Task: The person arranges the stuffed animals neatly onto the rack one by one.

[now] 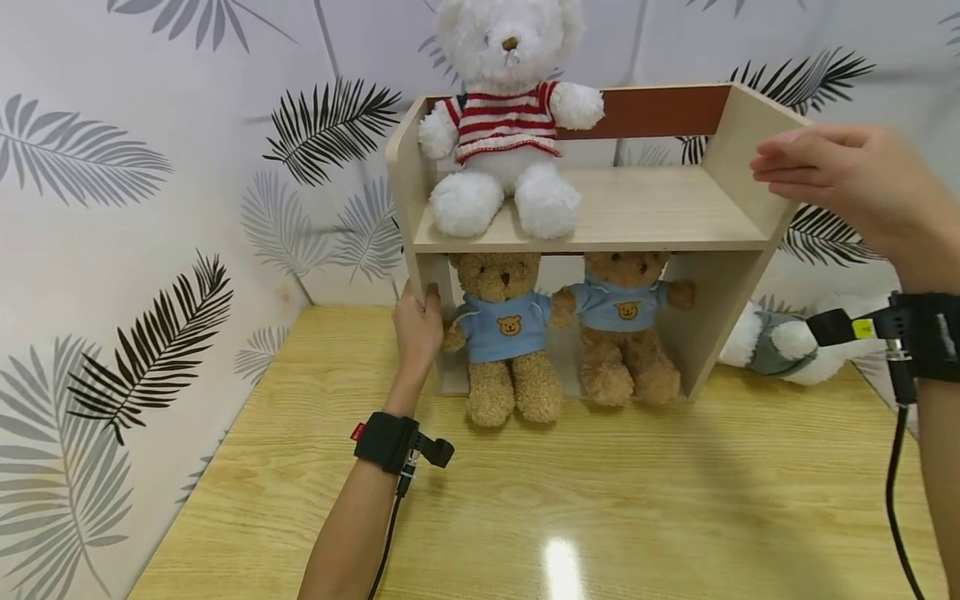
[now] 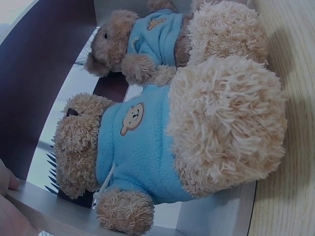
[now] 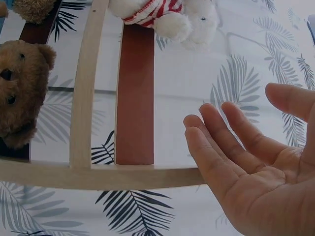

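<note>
A two-tier wooden shelf (image 1: 667, 208) stands on the table. My left hand (image 1: 418, 327) grips the edge of its left side panel, the thumb showing on the front. Near the top of the right side panel, my right hand (image 1: 847, 171) is raised with fingers extended and holds nothing; in the right wrist view the palm (image 3: 275, 191) faces up, its fingertips close to the panel edge. On the upper tier sits a white teddy bear (image 1: 506, 125) in a red-striped sweater. Below are two brown teddy bears in blue tops, one left (image 1: 510, 325) and one right (image 1: 626, 321).
Right of the shelf, another white plush toy (image 1: 780, 342) in a grey-green garment lies on its side. The wood-grain table (image 1: 525, 500) extends in front. Behind is a wall (image 1: 187, 167) with a leaf pattern. A cable (image 1: 896, 492) hangs from the right wrist.
</note>
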The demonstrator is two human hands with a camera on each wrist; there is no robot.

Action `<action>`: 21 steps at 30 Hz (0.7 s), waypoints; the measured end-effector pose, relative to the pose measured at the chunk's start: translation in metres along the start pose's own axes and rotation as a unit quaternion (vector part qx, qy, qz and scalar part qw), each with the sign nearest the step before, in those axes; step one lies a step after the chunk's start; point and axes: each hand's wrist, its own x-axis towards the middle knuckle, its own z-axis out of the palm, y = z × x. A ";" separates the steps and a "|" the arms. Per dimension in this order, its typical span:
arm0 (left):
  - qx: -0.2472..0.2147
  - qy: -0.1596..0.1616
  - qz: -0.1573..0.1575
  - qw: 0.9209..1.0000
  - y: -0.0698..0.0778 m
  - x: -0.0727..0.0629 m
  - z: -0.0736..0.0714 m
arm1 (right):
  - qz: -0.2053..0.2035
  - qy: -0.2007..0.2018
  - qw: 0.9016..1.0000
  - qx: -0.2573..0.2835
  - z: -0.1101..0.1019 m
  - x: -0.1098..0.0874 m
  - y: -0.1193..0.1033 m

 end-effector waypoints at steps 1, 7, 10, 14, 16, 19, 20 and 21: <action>0.000 0.001 0.001 1.000 0.000 0.000 0.000 | 0.002 0.002 1.000 0.008 -0.002 0.000 0.000; -0.002 0.001 0.002 1.000 -0.001 0.000 -0.001 | 0.005 0.010 0.998 0.069 -0.015 -0.003 0.003; -0.005 0.001 0.000 1.000 -0.001 0.000 -0.001 | 0.009 0.021 0.999 0.047 -0.020 -0.003 0.005; -0.003 -0.003 -0.001 1.000 -0.002 0.000 -0.001 | 0.015 0.042 0.999 0.026 -0.029 -0.004 0.009; -0.003 -0.004 0.000 1.000 -0.002 0.000 -0.001 | 0.017 0.048 0.999 0.012 -0.036 -0.003 0.013; -0.003 -0.005 0.002 1.000 -0.001 0.000 -0.001 | 0.023 0.048 0.998 -0.018 -0.051 -0.002 0.022; -0.002 -0.005 0.002 1.000 -0.001 0.000 -0.001 | 0.027 0.048 0.998 -0.040 -0.056 -0.001 0.026; -0.002 -0.004 0.002 1.000 0.000 0.000 -0.001 | 0.031 0.049 0.997 -0.053 -0.060 0.001 0.029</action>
